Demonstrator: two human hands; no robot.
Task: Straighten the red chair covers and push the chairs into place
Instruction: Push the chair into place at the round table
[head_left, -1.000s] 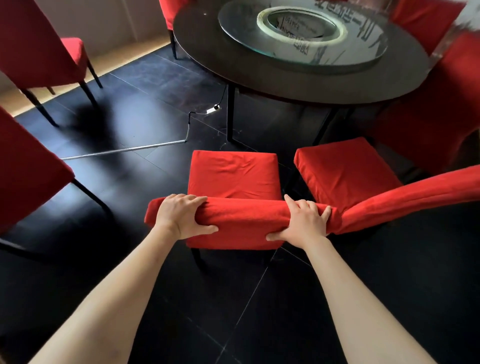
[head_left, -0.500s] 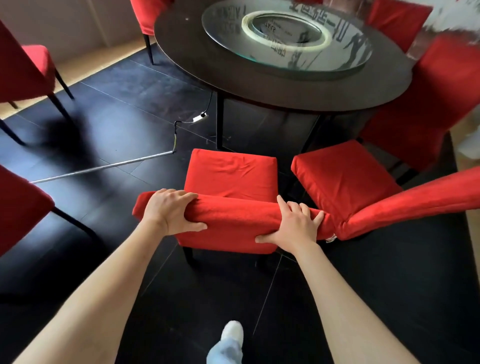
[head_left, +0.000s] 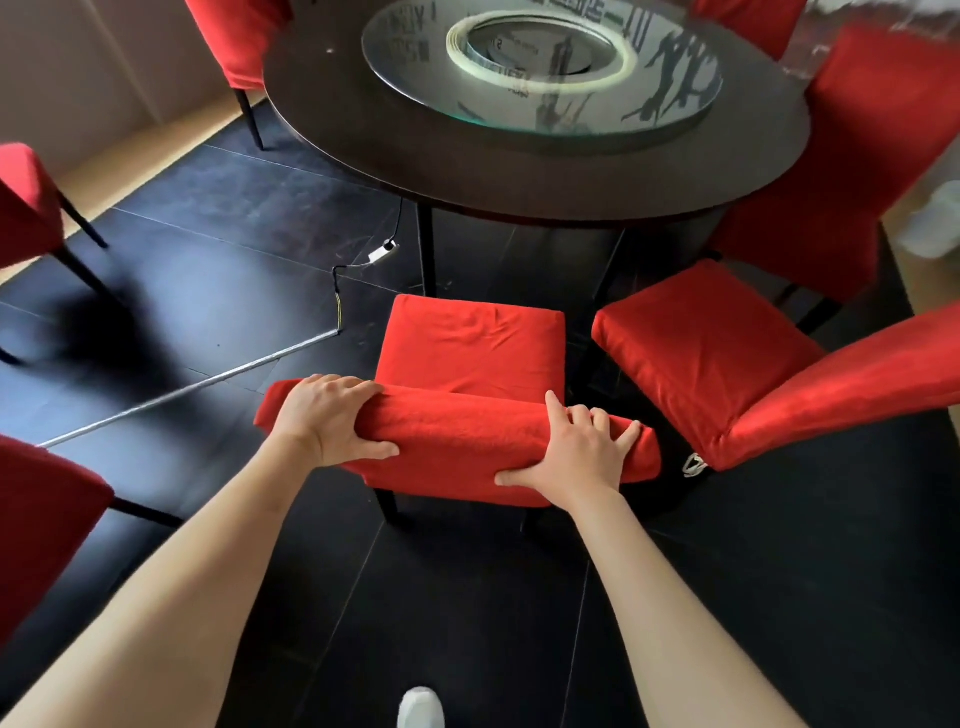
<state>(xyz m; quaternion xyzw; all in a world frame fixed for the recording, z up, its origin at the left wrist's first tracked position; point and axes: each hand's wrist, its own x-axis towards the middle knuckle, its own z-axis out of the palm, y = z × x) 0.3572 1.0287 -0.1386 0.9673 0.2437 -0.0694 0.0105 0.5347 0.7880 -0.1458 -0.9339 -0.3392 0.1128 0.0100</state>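
Observation:
A chair in a red cover (head_left: 470, 358) stands in front of me, its seat facing the round dark table (head_left: 519, 176). My left hand (head_left: 327, 421) grips the left part of the top of its backrest, fingers curled over the front and thumb behind. My right hand (head_left: 576, 452) holds the right part of the same backrest, fingers spread over the top edge and thumb along the back. The seat's front edge lies just short of the table's rim. A second red-covered chair (head_left: 727, 364) stands close on the right, angled toward the table.
More red chairs stand around: two at the left (head_left: 31, 208) (head_left: 41, 519), one behind the table at the top left (head_left: 234, 36), one at the right (head_left: 857, 156). A metal strip and cable (head_left: 208, 384) lie on the black floor. My white sock (head_left: 421, 706) shows at the bottom.
The chair has moved forward toward the table with both hands on its backrest, and I have stepped after it. My foot has come into view at the bottom.

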